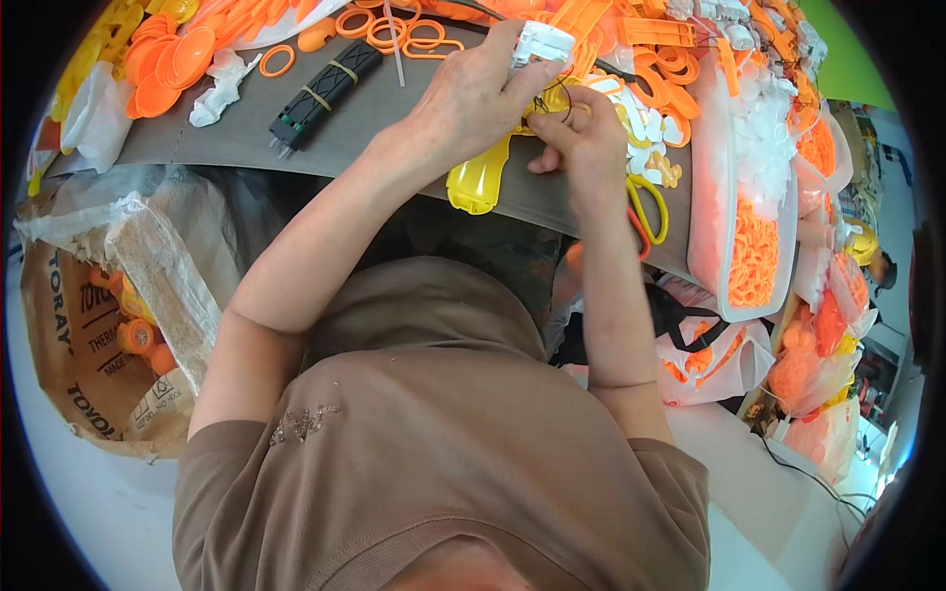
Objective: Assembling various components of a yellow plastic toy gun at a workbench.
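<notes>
A white plastic part (pixel 542 44) is gripped in my left hand (pixel 463 103), between the thumb and fingers, over the table's front part. My right hand (pixel 588 138) is closed just to the right of it, thumb and fingertips pinching thin dark wires (pixel 554 106). Beneath and between the hands is a glossy yellow plastic piece (pixel 480 179), its rounded end jutting past the table edge. Whether this piece is joined to the white part is hidden by my fingers. Yellow-and-red-handled scissors (pixel 647 212) lie right of my right wrist.
A black tool with rubber bands (pixel 325 101) lies left on the grey table (pixel 227 138). Orange spoon-shaped parts (pixel 172 69) and rings (pixel 424 36) crowd the back. A clear bin (pixel 705 217) with orange rings stands right. A brown paper sack (pixel 74 345) sits below left.
</notes>
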The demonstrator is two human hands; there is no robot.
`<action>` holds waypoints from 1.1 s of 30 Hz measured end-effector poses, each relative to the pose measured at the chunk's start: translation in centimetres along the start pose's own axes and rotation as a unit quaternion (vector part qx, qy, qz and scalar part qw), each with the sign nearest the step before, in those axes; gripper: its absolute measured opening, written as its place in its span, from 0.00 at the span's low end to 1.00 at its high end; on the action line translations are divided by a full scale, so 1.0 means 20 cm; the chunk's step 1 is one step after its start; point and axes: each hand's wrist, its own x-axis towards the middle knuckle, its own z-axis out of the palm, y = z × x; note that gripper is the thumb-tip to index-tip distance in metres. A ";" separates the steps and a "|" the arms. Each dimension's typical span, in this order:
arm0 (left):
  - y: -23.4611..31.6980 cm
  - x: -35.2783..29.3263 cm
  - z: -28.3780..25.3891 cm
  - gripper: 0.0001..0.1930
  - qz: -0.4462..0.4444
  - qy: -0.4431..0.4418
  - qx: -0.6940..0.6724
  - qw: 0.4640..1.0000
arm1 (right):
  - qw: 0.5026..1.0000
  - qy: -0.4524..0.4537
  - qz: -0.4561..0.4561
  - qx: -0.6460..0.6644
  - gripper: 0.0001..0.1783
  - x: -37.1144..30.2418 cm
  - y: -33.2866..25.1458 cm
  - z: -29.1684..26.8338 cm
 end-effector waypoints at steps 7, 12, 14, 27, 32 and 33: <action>0.01 -0.01 0.02 0.23 0.023 0.011 0.015 1.000 | 0.826 0.284 -0.388 -0.295 0.18 -0.13 0.20 0.10; 0.01 0.00 0.04 0.23 0.033 -0.002 0.041 0.999 | 0.810 0.259 -0.407 -0.334 0.18 -0.11 0.21 0.12; 0.01 0.00 0.06 0.22 0.047 -0.001 0.075 0.996 | 0.806 0.257 -0.408 -0.343 0.18 -0.11 0.22 0.11; 0.01 -0.01 0.03 0.23 0.063 0.004 0.100 0.993 | 0.859 0.175 -0.370 -0.308 0.13 -0.14 0.14 0.02; 0.03 0.01 0.00 0.21 0.067 -0.002 0.045 0.997 | 0.939 0.225 -0.247 -0.085 0.12 -0.09 -0.08 -0.09; 0.03 0.01 -0.01 0.21 0.070 -0.003 0.046 0.996 | 0.944 0.186 -0.270 -0.034 0.13 -0.03 -0.11 -0.07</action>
